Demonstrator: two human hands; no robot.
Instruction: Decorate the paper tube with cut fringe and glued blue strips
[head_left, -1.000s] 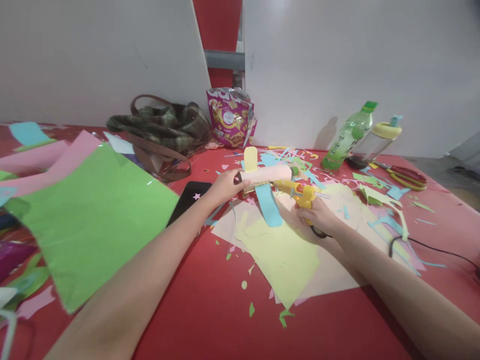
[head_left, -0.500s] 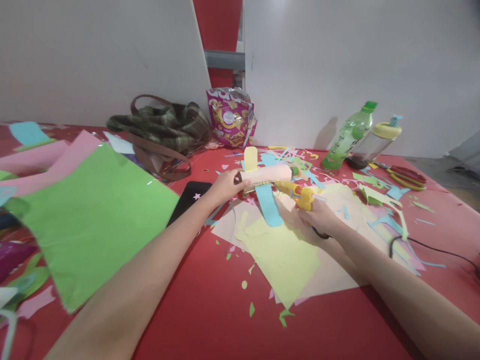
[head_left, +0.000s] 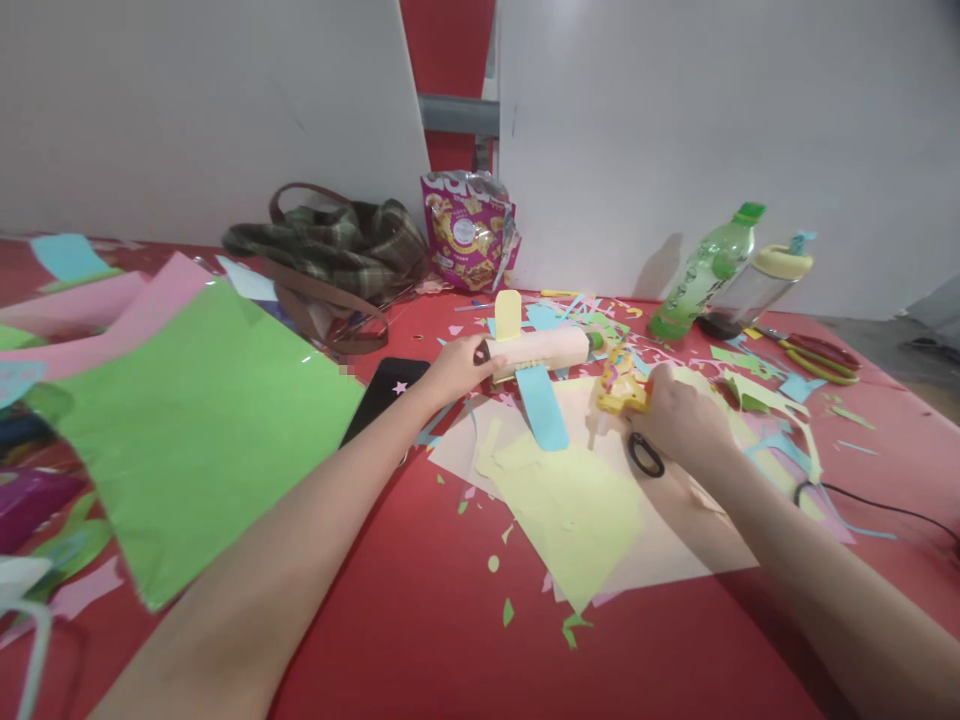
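Note:
My left hand (head_left: pixel 459 368) grips the left end of a pale paper tube (head_left: pixel 541 346), which lies nearly level above the sheets. A yellow paper strip (head_left: pixel 508 316) stands up from its far side, and a light blue strip (head_left: pixel 543 410) slants down from its near side. Something green shows at the tube's right end. In my right hand (head_left: pixel 679 412) is a yellow glue gun (head_left: pixel 624 388), held to the right of the tube and apart from it. Under both lie a yellow-green sheet (head_left: pixel 566 510) and a pale pink sheet (head_left: pixel 675 550).
Paper scraps litter the red table (head_left: pixel 420 620). A black phone (head_left: pixel 382 395) and a large green sheet (head_left: pixel 202 430) are on the left. Behind stand a plaid bag (head_left: pixel 352 250), a snack pouch (head_left: pixel 469 235) and a green bottle (head_left: pixel 709 270). Scissors (head_left: pixel 817 358) and a black cable (head_left: pixel 885 505) lie at right.
My right hand has drawn the glue gun away from the tube toward the right and turned it. My left hand keeps its hold on the tube. The view has shifted slightly.

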